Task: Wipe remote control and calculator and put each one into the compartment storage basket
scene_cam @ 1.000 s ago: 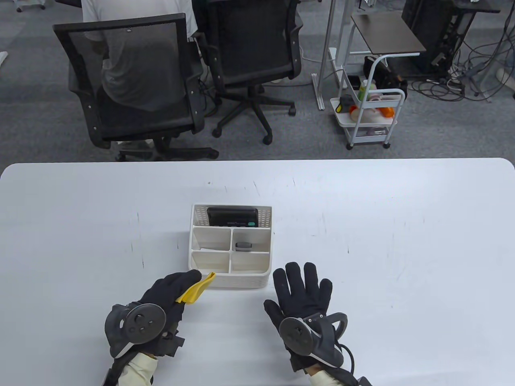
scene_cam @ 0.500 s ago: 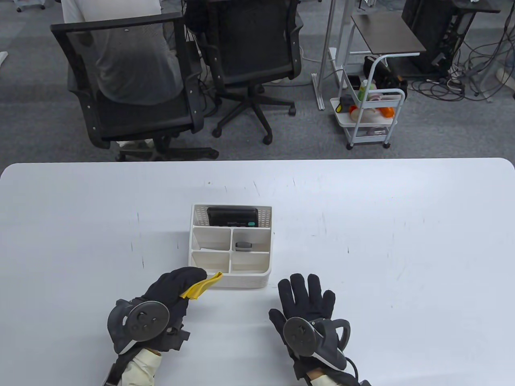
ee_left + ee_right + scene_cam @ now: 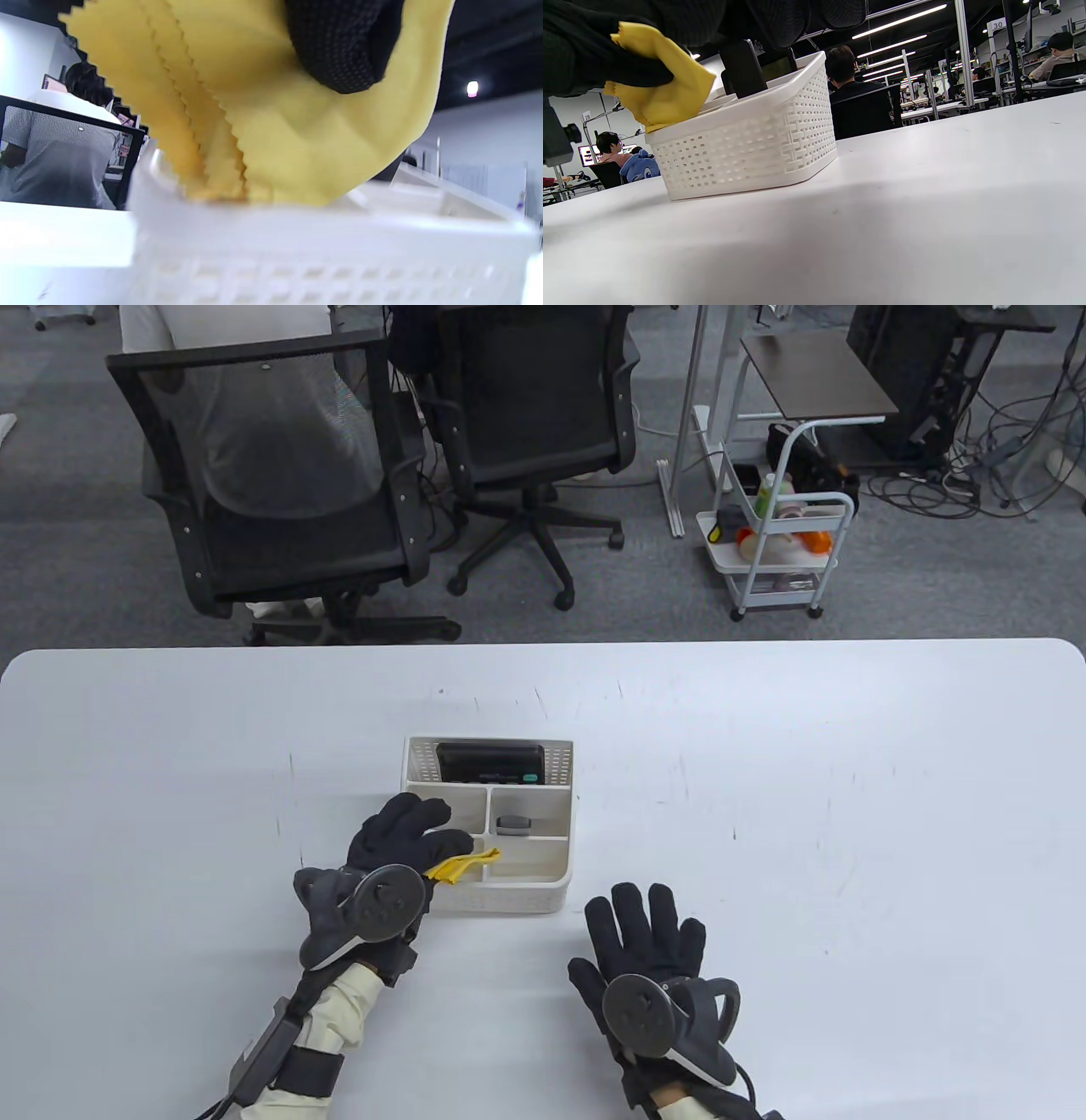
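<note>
A: Left hand (image 3: pixel 399 848) over the near-left compartment of the compartment storage basket (image 3: pixel 560 891), fingers curled round a yellow cloth (image 3: pixel 462 865) and pinching it; cloth draped across the near rim, seen close in the left wrist view (image 3: pixel 271 140) with its zigzag edge touching the white wall.

B: And the right hand (image 3: pixel 645 933)?

A: Flat on the white table (image 3: pixel 848 814), fingers straight and slightly spread, gripping nothing; just beside the basket's near-right corner, not touching it.

B: Position of the calculator (image 3: pixel 490 763)?

A: Upright in the long rear compartment, leaning against the perforated back wall; dark body, small green key at its right end.

B: Remote control (image 3: pixel 513 824)?

A: Standing on end in the middle-right compartment; only its grey-and-dark top visible from above. In the right wrist view, two dark bodies rising above the basket rim (image 3: pixel 780 93); which is which, cannot tell.

B: Surroundings beyond the table?

A: Two black mesh office chairs (image 3: pixel 280 475), a seated person partly hidden behind the left one, and a white trolley (image 3: pixel 780 551) carrying assorted items.
</note>
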